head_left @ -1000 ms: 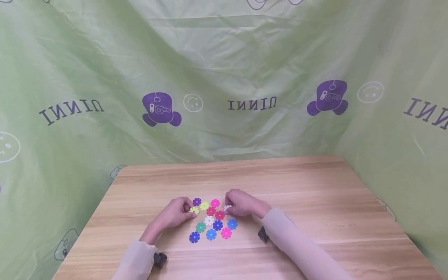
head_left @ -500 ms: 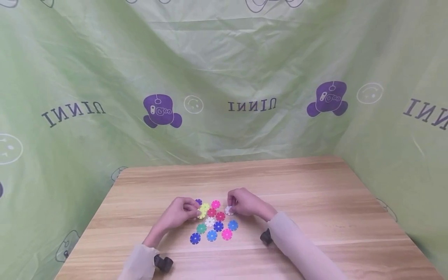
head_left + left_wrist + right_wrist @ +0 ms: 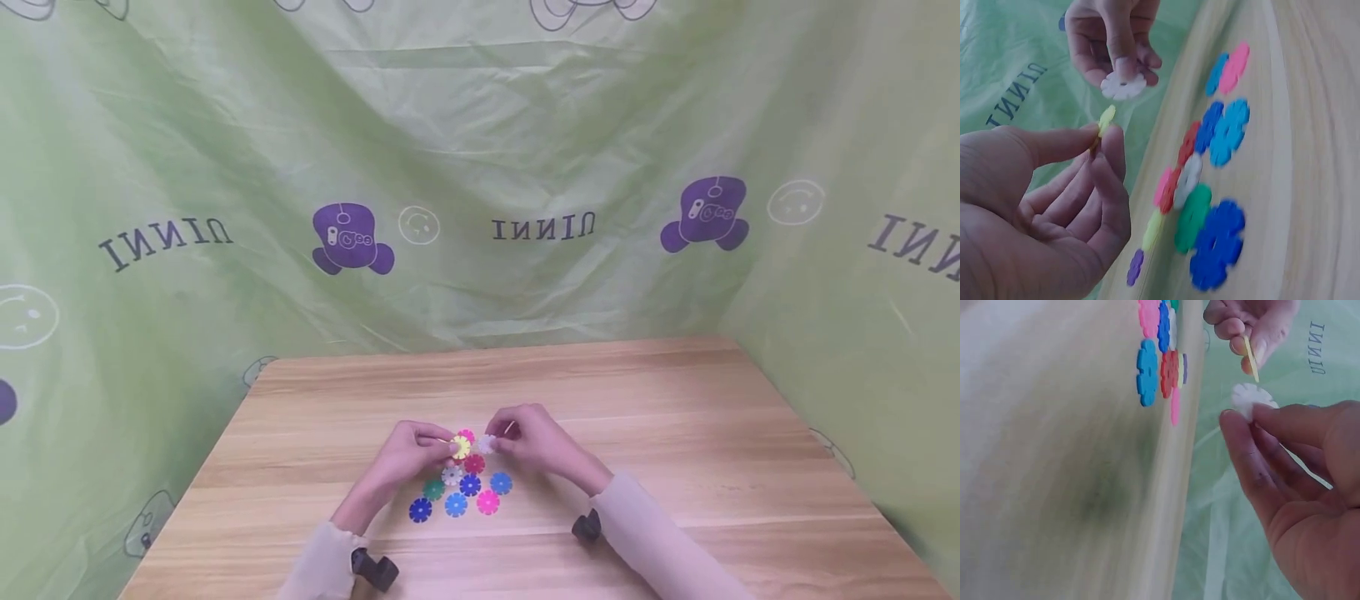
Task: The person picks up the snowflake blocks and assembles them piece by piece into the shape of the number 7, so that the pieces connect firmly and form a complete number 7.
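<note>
My left hand (image 3: 412,454) pinches a yellow notched interlocking disc (image 3: 461,447) between thumb and forefinger. A white notched disc (image 3: 486,443) is pinched by my right hand (image 3: 536,440). Both discs are raised above the table, close together with a small gap. In the right wrist view the yellow disc (image 3: 1250,359) stands edge-on, just over the white disc (image 3: 1250,397). The left wrist view shows the white disc (image 3: 1124,87) facing the camera, beyond the yellow disc (image 3: 1107,117).
Several loose discs lie flat on the wooden table (image 3: 637,400) below the hands, among them a dark blue disc (image 3: 421,510), a green disc (image 3: 433,489), a light blue disc (image 3: 456,505) and a pink disc (image 3: 488,502). A green printed cloth (image 3: 480,150) hangs behind the table.
The left hand has lifted the yellow disc off the table's left group and carried it right, toward the white one. The right hand has raised the white disc slightly, turning it toward the camera.
</note>
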A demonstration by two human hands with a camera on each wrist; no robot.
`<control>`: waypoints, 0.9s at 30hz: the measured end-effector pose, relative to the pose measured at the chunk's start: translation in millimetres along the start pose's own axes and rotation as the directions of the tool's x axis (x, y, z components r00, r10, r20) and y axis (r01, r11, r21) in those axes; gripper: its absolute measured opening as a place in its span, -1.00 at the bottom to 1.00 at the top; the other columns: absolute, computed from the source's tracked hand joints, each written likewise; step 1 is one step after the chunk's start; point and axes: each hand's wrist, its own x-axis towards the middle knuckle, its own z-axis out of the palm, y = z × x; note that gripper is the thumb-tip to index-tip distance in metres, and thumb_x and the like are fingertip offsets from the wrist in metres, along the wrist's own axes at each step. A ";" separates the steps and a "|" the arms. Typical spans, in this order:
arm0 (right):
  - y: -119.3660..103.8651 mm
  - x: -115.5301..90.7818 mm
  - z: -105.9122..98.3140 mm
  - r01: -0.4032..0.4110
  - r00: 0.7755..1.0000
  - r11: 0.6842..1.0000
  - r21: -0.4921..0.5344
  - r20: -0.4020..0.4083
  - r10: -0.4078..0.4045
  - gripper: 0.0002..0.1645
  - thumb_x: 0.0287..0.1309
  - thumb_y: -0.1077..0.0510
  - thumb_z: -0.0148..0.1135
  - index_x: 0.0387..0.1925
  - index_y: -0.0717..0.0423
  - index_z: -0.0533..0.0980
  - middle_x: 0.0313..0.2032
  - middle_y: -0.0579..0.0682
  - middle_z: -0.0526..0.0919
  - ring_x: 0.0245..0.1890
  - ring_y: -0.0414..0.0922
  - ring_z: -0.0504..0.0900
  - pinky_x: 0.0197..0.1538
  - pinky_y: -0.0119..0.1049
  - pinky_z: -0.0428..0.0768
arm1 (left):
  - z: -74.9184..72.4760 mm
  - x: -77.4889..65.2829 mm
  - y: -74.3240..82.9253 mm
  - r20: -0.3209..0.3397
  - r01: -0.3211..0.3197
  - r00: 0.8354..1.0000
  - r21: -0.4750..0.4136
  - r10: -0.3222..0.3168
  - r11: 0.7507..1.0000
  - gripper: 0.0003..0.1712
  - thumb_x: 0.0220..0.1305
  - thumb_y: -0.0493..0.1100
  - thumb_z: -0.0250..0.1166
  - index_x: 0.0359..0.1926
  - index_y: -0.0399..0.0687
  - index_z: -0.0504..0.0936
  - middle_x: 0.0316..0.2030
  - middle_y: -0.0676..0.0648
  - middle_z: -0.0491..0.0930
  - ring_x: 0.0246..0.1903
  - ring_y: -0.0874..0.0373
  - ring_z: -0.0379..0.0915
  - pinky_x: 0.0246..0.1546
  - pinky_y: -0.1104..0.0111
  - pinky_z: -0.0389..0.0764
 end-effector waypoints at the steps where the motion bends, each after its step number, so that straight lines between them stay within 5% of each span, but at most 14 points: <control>1: 0.1 -1.4 0.3 -0.001 1.000 1.000 0.007 -0.016 0.001 -0.92 0.26 0.24 0.45 -0.22 0.02 0.75 -0.28 -0.10 0.81 -0.26 -0.24 0.69 -0.10 -0.40 0.69 | 1.8 -0.1 0.2 -0.002 0.008 1.000 -0.010 -0.008 1.000 -0.67 0.28 -0.21 0.48 0.00 -0.34 0.75 -0.28 -0.23 0.84 -0.37 0.15 0.78 -0.27 0.36 0.79; 9: 0.5 -12.6 0.4 -0.028 0.993 0.995 0.098 -0.109 0.039 -0.93 0.20 0.22 0.51 -0.27 0.01 0.75 -0.29 -0.08 0.83 -0.25 -0.20 0.76 -0.09 -0.43 0.75 | 12.1 -0.2 5.9 0.025 0.038 0.999 -0.065 -0.036 0.997 -0.66 0.34 -0.12 0.46 -0.01 -0.29 0.76 -0.40 -0.11 0.82 -0.40 0.17 0.74 -0.42 0.46 0.58; 16: -0.9 -21.0 -2.5 0.015 0.993 0.993 0.120 -0.118 -0.001 -0.94 0.21 0.23 0.49 -0.26 0.06 0.76 -0.29 -0.03 0.84 -0.26 -0.19 0.78 -0.12 -0.54 0.71 | 19.7 -1.1 10.1 0.063 0.027 0.998 -0.130 -0.019 0.991 -0.67 0.35 -0.20 0.43 0.01 -0.38 0.73 -0.27 -0.30 0.82 -0.40 0.19 0.74 -0.26 0.38 0.74; 27: 0.8 -27.1 -3.7 0.088 0.987 0.994 0.059 -0.143 -0.079 -0.94 0.19 0.27 0.49 -0.28 0.08 0.76 -0.32 -0.04 0.83 -0.30 -0.26 0.76 -0.13 -0.54 0.71 | 28.8 -2.5 14.4 0.081 0.009 0.997 -0.134 0.002 0.991 -0.65 0.35 -0.20 0.43 0.02 -0.39 0.70 -0.21 -0.33 0.83 -0.32 0.11 0.80 -0.15 0.32 0.80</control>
